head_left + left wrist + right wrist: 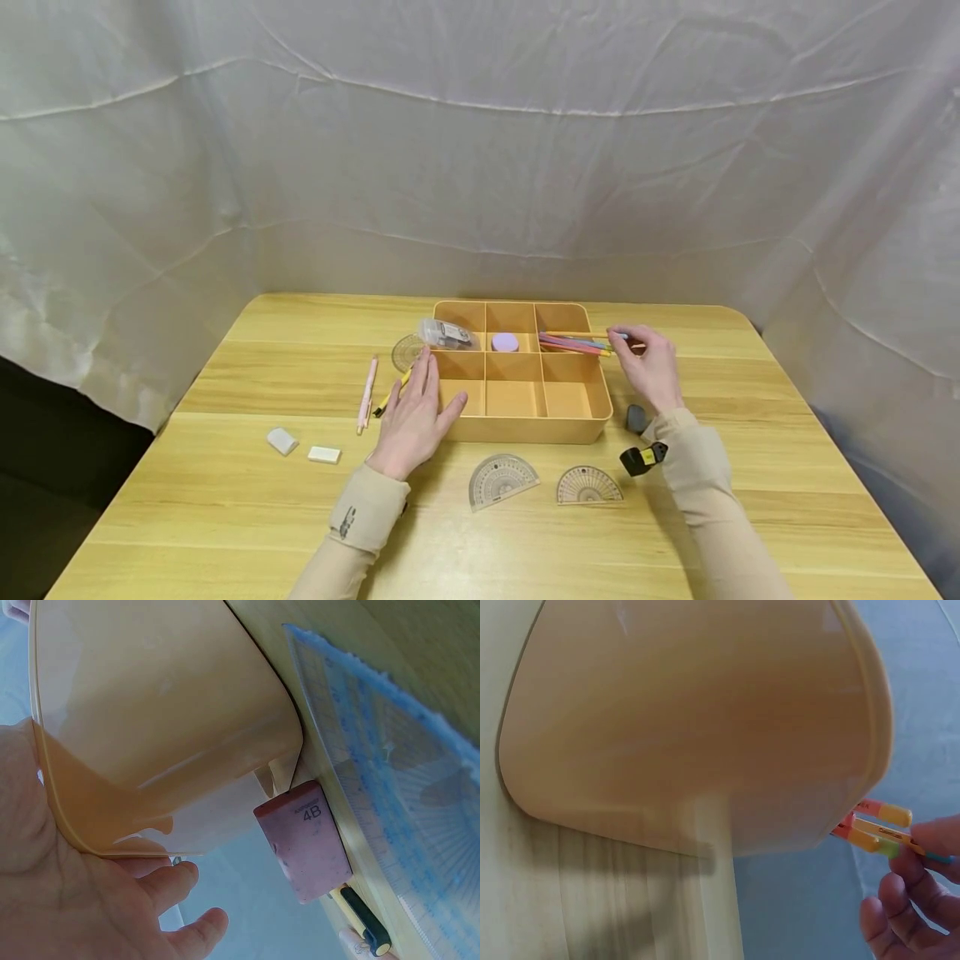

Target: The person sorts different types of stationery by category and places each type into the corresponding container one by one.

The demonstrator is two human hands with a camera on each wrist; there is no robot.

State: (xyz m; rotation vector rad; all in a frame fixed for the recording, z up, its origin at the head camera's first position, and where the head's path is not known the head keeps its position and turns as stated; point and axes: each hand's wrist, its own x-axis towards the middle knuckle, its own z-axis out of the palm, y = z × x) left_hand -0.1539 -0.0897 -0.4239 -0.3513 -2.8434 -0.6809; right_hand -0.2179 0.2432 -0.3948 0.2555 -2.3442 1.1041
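A peach-coloured organizer box (517,430) with several compartments stands on the table. My left hand (411,421) rests on its left rim, fingers extended and thumb spread over the near side. At the far right corner, my right hand (651,367) pinches the blue end of a slim orange pencil (881,829) between thumb and fingertips. Several colourful pens (573,344) lie beside it in the back right compartment, their ends jutting past the rim. A purple round item (505,342) sits in the back middle compartment. A clear container (447,335) leans over the back left one.
Protractors (502,479) lie in front of the box, and another (406,352) is at its left. Further left are a pink pen (367,393), a yellow-and-black pen (390,400) and white erasers (324,454). A dark grey block (636,418) shows beside the right wrist.
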